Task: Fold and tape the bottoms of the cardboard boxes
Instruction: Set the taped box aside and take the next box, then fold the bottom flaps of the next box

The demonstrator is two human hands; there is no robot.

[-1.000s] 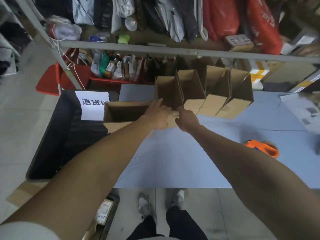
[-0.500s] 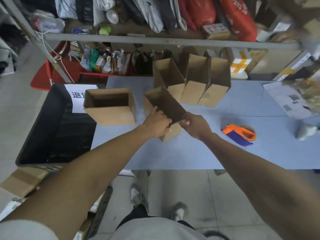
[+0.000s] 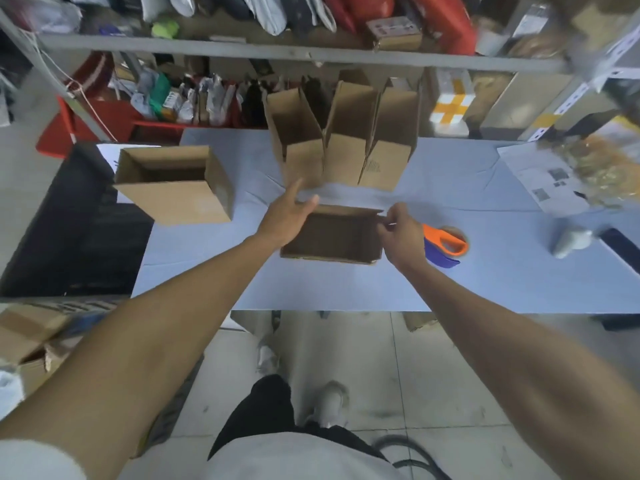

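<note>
Cardboard box [image 3: 334,237] lies near the table's [image 3: 485,278] front edge, mid-width; left hand [image 3: 287,220] spread on its left wall, right hand [image 3: 398,230] pinching its right rim. Probably light, stiff (walls crease): grip the edges.

I see through one head-worn wide-angle camera, looking forward and steeply down over the table [image 3: 346,285], near enough to frame both forearms, the floor below.
</note>
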